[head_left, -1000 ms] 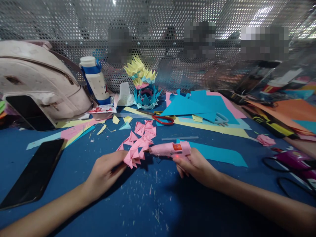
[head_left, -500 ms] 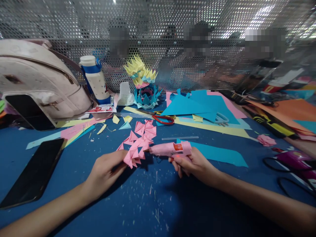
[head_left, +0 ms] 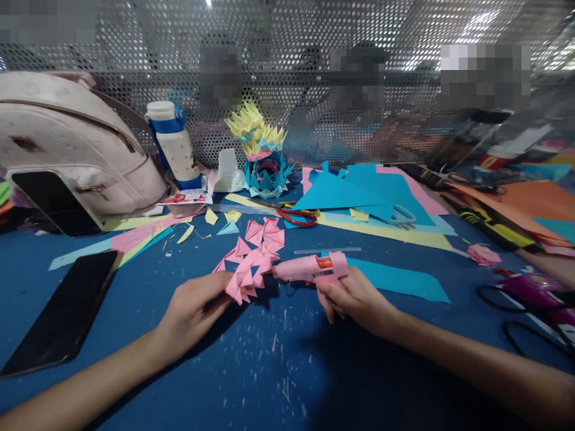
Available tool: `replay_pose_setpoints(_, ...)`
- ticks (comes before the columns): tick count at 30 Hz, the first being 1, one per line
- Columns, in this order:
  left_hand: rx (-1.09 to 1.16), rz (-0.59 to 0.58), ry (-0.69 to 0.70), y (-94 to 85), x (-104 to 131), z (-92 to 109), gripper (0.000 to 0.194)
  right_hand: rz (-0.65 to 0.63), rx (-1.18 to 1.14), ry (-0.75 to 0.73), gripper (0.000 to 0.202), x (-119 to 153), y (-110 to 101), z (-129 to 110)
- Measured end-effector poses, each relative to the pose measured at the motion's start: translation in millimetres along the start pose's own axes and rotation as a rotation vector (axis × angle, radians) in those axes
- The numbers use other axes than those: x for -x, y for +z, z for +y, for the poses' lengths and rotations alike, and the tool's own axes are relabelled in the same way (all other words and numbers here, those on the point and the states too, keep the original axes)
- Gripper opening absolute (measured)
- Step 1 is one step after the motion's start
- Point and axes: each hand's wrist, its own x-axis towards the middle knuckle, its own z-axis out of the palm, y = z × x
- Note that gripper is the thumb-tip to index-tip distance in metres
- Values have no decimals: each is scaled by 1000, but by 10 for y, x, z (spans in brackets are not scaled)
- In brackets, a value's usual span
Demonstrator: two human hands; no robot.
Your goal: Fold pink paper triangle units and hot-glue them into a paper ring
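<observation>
My left hand pinches the near left end of a chain of folded pink paper pieces, holding it just over the blue table. In my right hand is a pink hot glue gun, its handle wrapped by my fingers and its small red light showing. The gun's nozzle points left and meets the right side of the pink folded paper, or comes very near it; I cannot tell whether glue is coming out. Behind them stands a folded-paper model with a blue base and yellow spiky top.
Red-handled scissors and a clear glue stick lie beyond the gun. Blue paper sheets spread at the back. Leftward are a phone, a backpack and a bottle. At right sits a purple glue gun with a black cord.
My right hand's fingers have shifted slightly on the glue gun's handle. The gun's rear has risen a little, while my left hand and the pink paper stay almost still.
</observation>
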Motion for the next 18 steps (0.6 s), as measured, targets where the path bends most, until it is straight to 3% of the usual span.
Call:
replay_pose_setpoints(12, 9, 16, 22, -1, -16, 3, 19, -8, -29, -4, 63, -7, 19, 75)
replay_pose_setpoints(18, -29, 16, 40, 4, -30, 3, 18, -26, -74, 70, 48, -27, 6, 41)
